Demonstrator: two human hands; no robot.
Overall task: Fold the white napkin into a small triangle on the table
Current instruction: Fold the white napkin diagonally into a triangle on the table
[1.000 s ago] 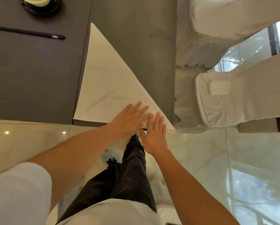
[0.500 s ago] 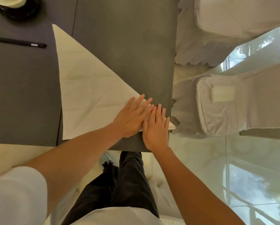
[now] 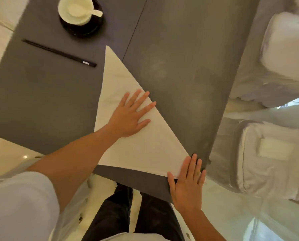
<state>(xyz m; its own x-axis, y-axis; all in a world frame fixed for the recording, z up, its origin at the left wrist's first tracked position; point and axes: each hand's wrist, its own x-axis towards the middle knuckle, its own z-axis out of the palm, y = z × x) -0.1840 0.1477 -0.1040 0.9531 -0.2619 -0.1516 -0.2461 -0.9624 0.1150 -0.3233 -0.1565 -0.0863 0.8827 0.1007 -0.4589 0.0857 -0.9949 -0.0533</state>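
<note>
The white napkin [image 3: 145, 145] lies on the dark grey table [image 3: 180, 70] as one large flat triangle, with one corner pointing away from me and another at the table's near right corner. My left hand [image 3: 130, 115] lies flat with spread fingers on the napkin, along its long slanted edge. My right hand [image 3: 188, 185] presses flat on the napkin's near right corner, at the table's edge, fingers straight.
A pair of black chopsticks [image 3: 58, 53] lies left of the napkin's far tip. Behind them stands a white bowl with a spoon [image 3: 75, 10] on a black saucer [image 3: 83, 26]. Chairs in white covers [image 3: 266, 153] stand along the table's right side.
My left hand has slid away from my right hand, up along the napkin's slanted edge. My right hand stays on the near right corner. The view has shifted.
</note>
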